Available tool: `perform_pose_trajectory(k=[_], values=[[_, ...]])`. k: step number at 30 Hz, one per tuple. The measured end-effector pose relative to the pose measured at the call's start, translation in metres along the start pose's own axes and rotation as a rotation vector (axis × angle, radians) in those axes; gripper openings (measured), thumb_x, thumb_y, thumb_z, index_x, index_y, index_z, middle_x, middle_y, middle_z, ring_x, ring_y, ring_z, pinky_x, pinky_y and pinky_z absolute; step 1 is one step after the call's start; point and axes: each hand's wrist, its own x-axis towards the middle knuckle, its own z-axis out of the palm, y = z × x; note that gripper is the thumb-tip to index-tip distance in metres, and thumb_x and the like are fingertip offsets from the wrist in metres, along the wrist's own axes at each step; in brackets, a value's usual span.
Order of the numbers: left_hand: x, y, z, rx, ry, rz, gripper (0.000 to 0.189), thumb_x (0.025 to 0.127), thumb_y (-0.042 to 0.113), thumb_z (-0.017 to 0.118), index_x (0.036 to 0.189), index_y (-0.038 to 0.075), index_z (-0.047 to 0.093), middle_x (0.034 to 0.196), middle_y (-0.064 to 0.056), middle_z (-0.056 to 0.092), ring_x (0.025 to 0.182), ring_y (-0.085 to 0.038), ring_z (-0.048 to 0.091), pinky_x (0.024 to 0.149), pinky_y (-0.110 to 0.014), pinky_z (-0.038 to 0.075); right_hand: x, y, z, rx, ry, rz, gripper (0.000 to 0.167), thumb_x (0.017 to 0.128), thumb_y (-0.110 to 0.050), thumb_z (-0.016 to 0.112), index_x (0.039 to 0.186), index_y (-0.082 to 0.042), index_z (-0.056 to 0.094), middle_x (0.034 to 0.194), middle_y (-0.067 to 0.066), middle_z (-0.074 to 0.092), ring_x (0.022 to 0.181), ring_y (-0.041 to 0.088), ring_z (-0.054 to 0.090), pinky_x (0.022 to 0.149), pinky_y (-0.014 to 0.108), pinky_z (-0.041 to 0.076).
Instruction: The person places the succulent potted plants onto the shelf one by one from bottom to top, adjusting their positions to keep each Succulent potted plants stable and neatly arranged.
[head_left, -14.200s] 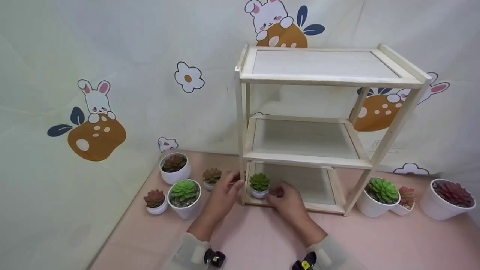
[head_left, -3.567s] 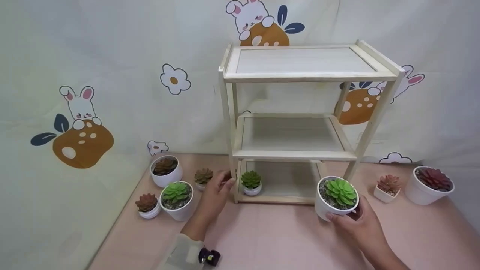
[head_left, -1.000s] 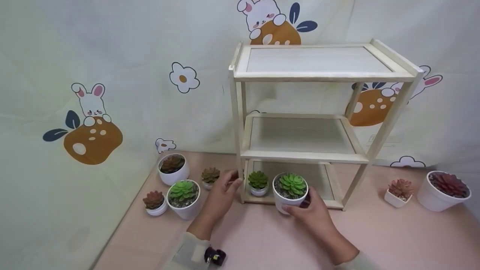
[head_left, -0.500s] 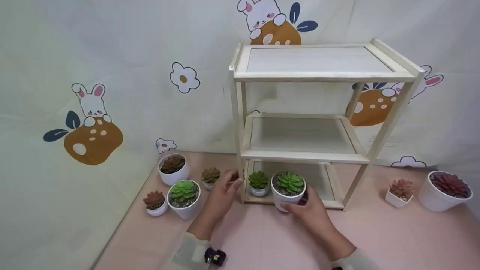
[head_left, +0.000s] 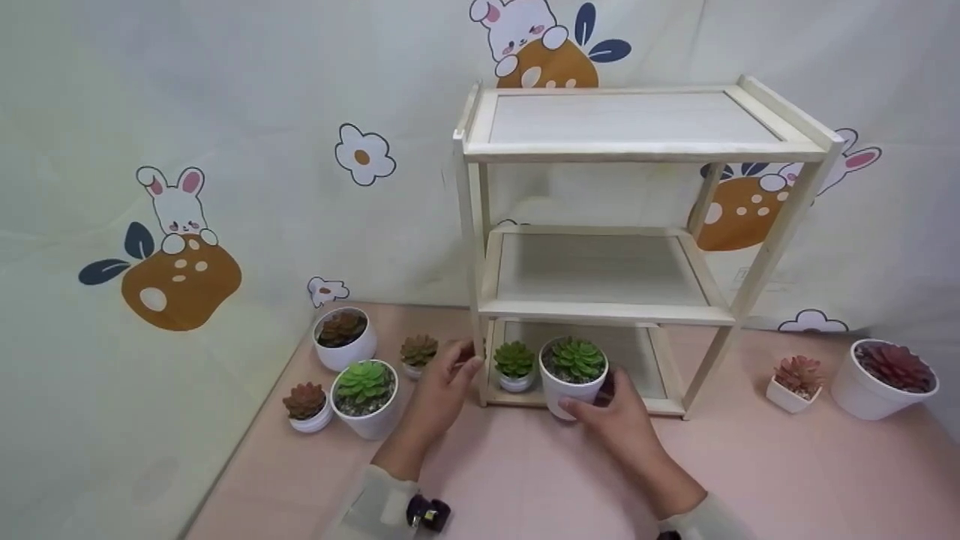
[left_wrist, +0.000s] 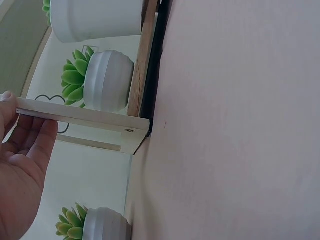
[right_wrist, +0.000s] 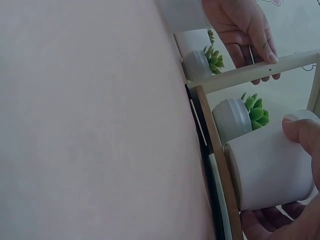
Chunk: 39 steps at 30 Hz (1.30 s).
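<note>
My right hand [head_left: 611,409] grips a white pot with a bright green succulent [head_left: 574,379], thumb in front and fingers round its right side. In the right wrist view, the pot's base [right_wrist: 235,175] is at the front rail of the wooden rack's bottom shelf; whether it bears its weight there I cannot tell. Just left of it on that shelf sits a small potted green succulent [head_left: 514,366]. My left hand [head_left: 444,386] pinches the rack's front left post [left_wrist: 85,114] low down, thumb on one side and fingers on the other. The wooden rack [head_left: 600,311] has three tiers.
Left of the rack stand a large green succulent [head_left: 364,397], a brown one in a round pot [head_left: 345,341], and small brownish ones [head_left: 306,409] [head_left: 418,352]. On the right are a pink succulent [head_left: 795,382] and a dark red one [head_left: 885,379]. A printed cloth hangs behind.
The right hand has brought the large green succulent from the right of the rack leftward, and in the last second slightly back to the bottom shelf. The left hand keeps its place on the post.
</note>
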Motion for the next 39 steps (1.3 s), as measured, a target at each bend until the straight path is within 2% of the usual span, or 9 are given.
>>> perform_pose_trajectory(k=[14,23,34,39], values=[[-0.0009,0.0008,-0.0025,0.015,0.001,-0.029,0.042,0.108,0.033,0.057,0.143,0.01,0.059,0.136,-0.013,0.065,0.132,-0.03,0.06,0.114,-0.049,0.05,0.0073,0.0004,0.0026,0.004,0.006,-0.008,0.079,0.084,-0.021,0.088,0.143,0.005,0.043,0.135,0.027,0.059,0.128,0.038,0.058,0.109,0.05,0.052],[-0.0002,0.0014,-0.0012,0.0,-0.001,-0.041,0.042,0.107,0.032,0.057,0.143,0.009,0.059,0.136,-0.014,0.065,0.132,-0.031,0.06,0.114,-0.05,0.049,0.008,0.0016,0.0032,-0.016,0.04,-0.054,0.079,0.082,-0.018,0.09,0.143,0.008,0.046,0.131,0.026,0.06,0.122,0.037,0.061,0.104,0.047,0.055],[-0.0003,0.0004,-0.0001,0.0,0.0,-0.028,0.041,0.108,0.031,0.057,0.142,0.01,0.059,0.136,-0.015,0.066,0.132,-0.032,0.06,0.117,-0.052,0.046,0.0084,0.0048,0.0023,-0.014,0.06,-0.045,0.074,0.083,-0.016,0.088,0.14,0.006,0.045,0.132,0.026,0.059,0.123,0.036,0.06,0.101,0.042,0.056],[0.0001,0.0005,-0.0004,0.012,0.002,-0.021,0.041,0.108,0.032,0.056,0.141,0.009,0.059,0.136,-0.014,0.066,0.132,-0.032,0.061,0.115,-0.051,0.049,0.0077,0.0041,0.0022,-0.003,0.065,-0.046,0.069,0.085,-0.016,0.087,0.138,0.005,0.048,0.13,0.024,0.059,0.122,0.034,0.061,0.101,0.039,0.056]])
